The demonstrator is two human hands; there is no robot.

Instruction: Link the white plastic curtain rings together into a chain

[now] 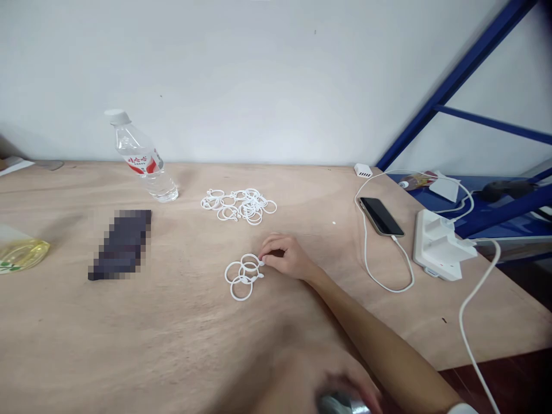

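Note:
My right hand (287,256) rests on the wooden table with thumb and fingers pinched at the small tab of a white plastic ring (250,255). That ring lies overlapping several like it in a loose cluster (241,290). Farther back is a larger, tangled pile of the same white rings (252,206). My left hand (297,374) is a blurred shape low in the view, close to the camera. A dark, shiny thing (345,401) shows beside it; I cannot make out what it is or whether the fingers hold it.
A water bottle (146,167) stands at the back left. A pixelated dark patch (123,244) and a yellowish clear packet (26,253) lie left. To the right are a phone (382,217) on a white cable, a power strip (435,247) and a blue metal frame (452,86).

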